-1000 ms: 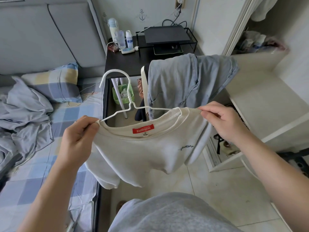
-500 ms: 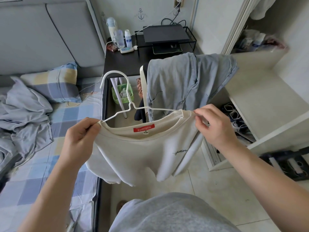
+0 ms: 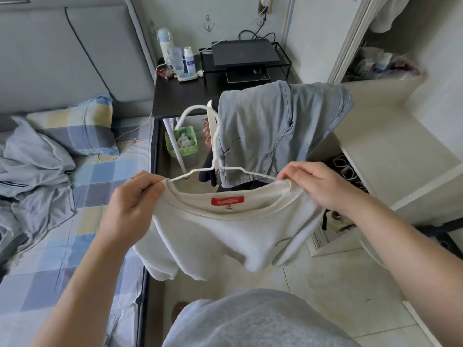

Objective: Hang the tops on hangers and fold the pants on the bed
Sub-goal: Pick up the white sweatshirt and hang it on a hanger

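Left hand (image 3: 130,205) fingers curled, gripping left shoulder of cream cotton T-shirt with red neck label (image 3: 225,229). Right hand (image 3: 318,186) pinching right shoulder of same shirt. Thin white wire hanger (image 3: 215,156) sits inside collar, hook upright. Shirt held over tile floor beside blue-and-yellow checked bed (image 3: 50,259). Beyond, light blue denim jeans (image 3: 270,126) draped on chair.

one wide-angle camera rides on the person's head, facing forward and steeply down. it sits close over the left hand (image 3: 130,209) and right hand (image 3: 323,189), with the white top (image 3: 225,231) they hold near centre. the bed (image 3: 50,259) runs along 8 o'clock, the black counter (image 3: 180,96) lies farther off at 12 o'clock, the tiled floor (image 3: 325,291) at 5 o'clock.
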Tool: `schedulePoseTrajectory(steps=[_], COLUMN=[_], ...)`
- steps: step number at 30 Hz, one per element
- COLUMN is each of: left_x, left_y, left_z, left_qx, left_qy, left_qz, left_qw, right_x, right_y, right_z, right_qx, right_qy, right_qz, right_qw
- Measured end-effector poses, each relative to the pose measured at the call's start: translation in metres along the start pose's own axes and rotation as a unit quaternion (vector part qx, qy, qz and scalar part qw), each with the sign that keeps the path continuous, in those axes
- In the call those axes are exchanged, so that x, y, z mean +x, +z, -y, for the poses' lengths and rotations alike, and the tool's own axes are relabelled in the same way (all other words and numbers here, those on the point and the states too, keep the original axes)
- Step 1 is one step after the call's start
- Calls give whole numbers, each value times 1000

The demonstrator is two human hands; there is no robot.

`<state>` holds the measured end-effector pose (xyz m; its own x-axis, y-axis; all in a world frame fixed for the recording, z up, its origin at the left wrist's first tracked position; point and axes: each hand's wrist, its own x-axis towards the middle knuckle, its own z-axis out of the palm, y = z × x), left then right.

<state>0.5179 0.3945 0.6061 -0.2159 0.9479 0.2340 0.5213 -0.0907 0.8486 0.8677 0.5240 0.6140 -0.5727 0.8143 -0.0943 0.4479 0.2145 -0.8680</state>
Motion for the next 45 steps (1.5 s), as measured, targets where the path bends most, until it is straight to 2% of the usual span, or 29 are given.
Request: schedulePoseTrajectory(steps=[2, 4, 9, 11, 14, 16, 18, 20, 23, 25, 27, 29, 31, 36, 38, 40, 42, 45], left_x=[2, 5, 10, 9, -1, -12, -18, -18, -12, -3, 8, 18, 21, 23, 27, 31, 32, 29], left_y=[13, 25, 29, 20, 21, 29, 33, 29, 14, 4, -2, -3, 1, 23, 29, 33, 35, 29], left_z=[-7, -13, -9, 6, 38, 63, 78, 83, 81, 77, 75, 73, 66, 18, 6, -1, -7, -9], left_qx=[15, 35, 50, 45, 46, 76, 105, 132, 73, 53, 70, 116, 127, 86, 140, 182, 168, 133], left_qy=[10, 33, 66, 25, -105, -175, -205, -198, -196, -192, -206, -220, -197, 6, 79, 116, 109, 83], left_qz=[14, 28, -1, -22, -30, -69, -109, -152, -273, -321, -291, -216, -148, -68, -3, 46, 49, 2], left_qw=[1000, 998, 997, 998, 993, 979, 967, 959, 939, 926, 932, 944, 961, 994, 987, 975, 979, 988], right_x=[0, 0, 6, 6, 6, 6, 4, 2, 0, 0, 1, 2, 4, 8, 11, 14, 16, 17], right_y=[12, 24, 30, 22, 2, -12, -25, -34, -43, -41, -34, -25, -18, -2, 1, 4, 7, -1], right_z=[10, 19, 38, 44, 49, 50, 48, 46, 45, 45, 44, 41, 39, 37, 38, 38, 37, 25], right_qx=[-44, -54, -53, -28, 6, 41, 63, 67, 54, 47, 70, 103, 113, 118, 121, 105, 81, 4], right_qy=[-3, -33, -97, -110, -125, -115, -95, -74, -18, 7, 10, 7, 0, -13, -16, -24, -37, -49], right_qz=[43, 51, -24, -26, -41, -51, -55, -42, 9, 44, 63, 66, 60, 64, 72, 80, 69, 19], right_qw=[998, 997, 994, 993, 991, 991, 992, 994, 998, 998, 996, 992, 992, 991, 990, 991, 994, 999])
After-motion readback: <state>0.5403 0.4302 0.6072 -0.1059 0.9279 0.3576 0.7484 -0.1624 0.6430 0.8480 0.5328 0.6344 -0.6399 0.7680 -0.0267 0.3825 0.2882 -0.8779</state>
